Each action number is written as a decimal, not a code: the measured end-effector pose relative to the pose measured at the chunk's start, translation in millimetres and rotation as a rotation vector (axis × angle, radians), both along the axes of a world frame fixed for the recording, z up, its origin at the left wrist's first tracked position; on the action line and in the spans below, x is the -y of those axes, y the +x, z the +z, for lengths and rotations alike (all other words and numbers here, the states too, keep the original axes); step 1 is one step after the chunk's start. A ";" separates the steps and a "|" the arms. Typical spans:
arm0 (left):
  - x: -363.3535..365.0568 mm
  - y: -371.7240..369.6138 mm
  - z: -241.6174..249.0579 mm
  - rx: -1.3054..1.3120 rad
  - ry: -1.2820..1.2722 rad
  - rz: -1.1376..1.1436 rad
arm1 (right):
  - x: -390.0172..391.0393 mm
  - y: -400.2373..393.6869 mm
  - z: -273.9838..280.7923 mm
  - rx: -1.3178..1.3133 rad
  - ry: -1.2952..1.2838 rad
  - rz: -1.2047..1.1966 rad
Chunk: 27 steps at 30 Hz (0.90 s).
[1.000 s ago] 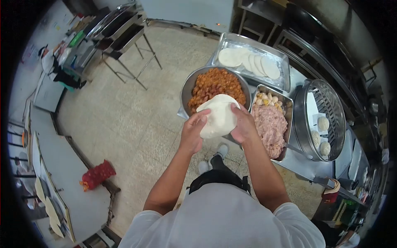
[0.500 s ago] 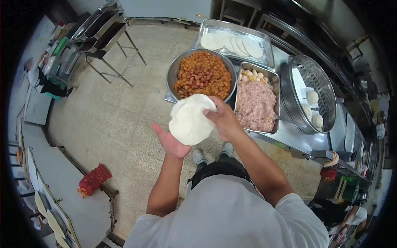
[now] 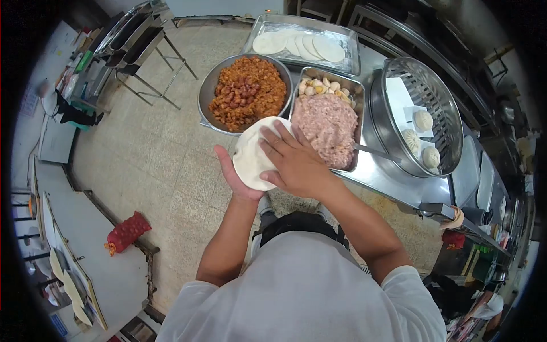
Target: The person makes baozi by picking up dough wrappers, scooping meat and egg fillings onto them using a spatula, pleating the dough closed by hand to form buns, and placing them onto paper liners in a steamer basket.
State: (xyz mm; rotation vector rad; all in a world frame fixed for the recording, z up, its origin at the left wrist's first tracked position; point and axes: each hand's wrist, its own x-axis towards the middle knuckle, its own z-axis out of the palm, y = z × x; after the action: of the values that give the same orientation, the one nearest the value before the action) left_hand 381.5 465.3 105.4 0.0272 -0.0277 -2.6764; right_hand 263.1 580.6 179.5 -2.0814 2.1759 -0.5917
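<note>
A round, flat white dough sheet [image 3: 250, 157] lies on my left hand [image 3: 236, 178], which supports it from below with the thumb out to the side; its other fingers are hidden under the dough. My right hand [image 3: 293, 157] is spread flat on top of the dough's right part, fingers apart. Just beyond is a round metal bowl [image 3: 206, 91] of reddish-brown filling [image 3: 250, 85]. To its right, a rectangular metal pan [image 3: 360, 108] holds pink minced meat [image 3: 327, 125] and pale yellowish balls [image 3: 322, 86], with a metal utensil handle [image 3: 379, 153] sticking out.
A metal tray [image 3: 350, 62] holds several dough rounds [image 3: 327, 48] at the back. On the right, a steamer [image 3: 387, 137] contains pleated buns [image 3: 423, 120] on paper. A red net sack [image 3: 128, 231] is at lower left. Two other people [image 3: 71, 111] are at the far left and lower right.
My right hand has gone from gripping the dough's edge to lying spread on top of it. The dough has shifted slightly left. The bowl, pan and tray appear further left as the view turned.
</note>
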 end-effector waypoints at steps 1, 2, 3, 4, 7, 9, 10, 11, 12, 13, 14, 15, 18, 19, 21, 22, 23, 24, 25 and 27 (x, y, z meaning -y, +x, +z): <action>-7.1 -7.7 7.2 0.185 -0.023 0.074 | -11.1 -8.2 -4.8 0.081 0.060 -0.021; -11.3 -15.2 15.2 0.181 -0.030 0.085 | -21.6 -17.4 -8.7 0.077 0.051 -0.011; -16.0 -18.2 24.1 0.094 -0.136 0.078 | -32.7 -23.0 -10.7 0.353 -0.090 -0.081; -23.6 -19.2 34.6 0.017 -0.238 0.069 | -43.6 -25.9 -14.5 0.639 -0.222 -0.154; -54.0 -59.4 60.1 0.356 -0.886 0.272 | -55.2 -35.1 -10.2 1.482 -0.329 -0.426; -70.3 -69.5 63.2 0.567 -1.433 0.320 | -59.7 -43.0 -13.4 2.194 -0.363 -0.581; -75.9 -70.4 62.0 0.553 -1.719 0.232 | -66.6 -54.0 -24.7 2.344 -0.437 -0.491; -78.3 -68.8 59.2 0.529 -2.001 0.125 | -71.5 -63.4 -36.3 2.491 -0.517 -0.397; -75.6 -64.5 52.6 0.542 -1.995 0.118 | -73.8 -66.3 -37.7 2.500 -0.504 -0.405; -66.0 -62.1 44.9 0.629 -1.682 0.084 | -74.1 -69.6 -37.8 2.464 -0.525 -0.372; -52.5 -57.1 37.7 0.643 -1.468 0.073 | -73.1 -71.2 -38.2 2.426 -0.553 -0.346; -39.0 -52.4 32.3 0.647 -1.248 0.083 | -66.2 -69.5 -31.8 2.428 -0.528 -0.302; -4.5 -24.2 18.4 0.597 -0.579 -0.247 | -39.2 -64.6 -25.9 2.475 -0.059 -0.270; -1.6 -12.0 8.0 0.467 -0.423 -0.273 | -34.3 -62.0 -28.4 2.484 -0.055 -0.296; 3.1 6.1 -12.3 0.180 -0.184 -0.312 | -23.6 -60.6 -33.9 2.219 0.107 -0.063; 2.0 11.6 -18.9 0.184 -0.172 -0.324 | -25.0 -60.7 -33.8 2.227 0.103 -0.082; -0.3 17.2 -25.8 0.209 -0.140 -0.222 | -30.6 -63.0 -31.4 2.091 0.103 -0.092; -3.1 20.6 -27.8 0.235 -0.109 -0.116 | -35.0 -65.5 -28.3 1.953 0.109 -0.099; -4.7 26.4 -31.0 0.239 -0.087 -0.104 | -38.9 -64.9 -23.0 1.990 0.058 -0.088; -6.1 35.1 -38.8 0.178 -0.038 -0.104 | -47.6 -66.7 -19.9 1.861 0.036 -0.133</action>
State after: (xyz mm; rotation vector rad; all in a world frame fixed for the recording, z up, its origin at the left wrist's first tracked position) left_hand 416.6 471.5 66.6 0.2585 -0.1400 -2.7686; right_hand 196.4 628.1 159.6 -0.4839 1.0119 -1.5114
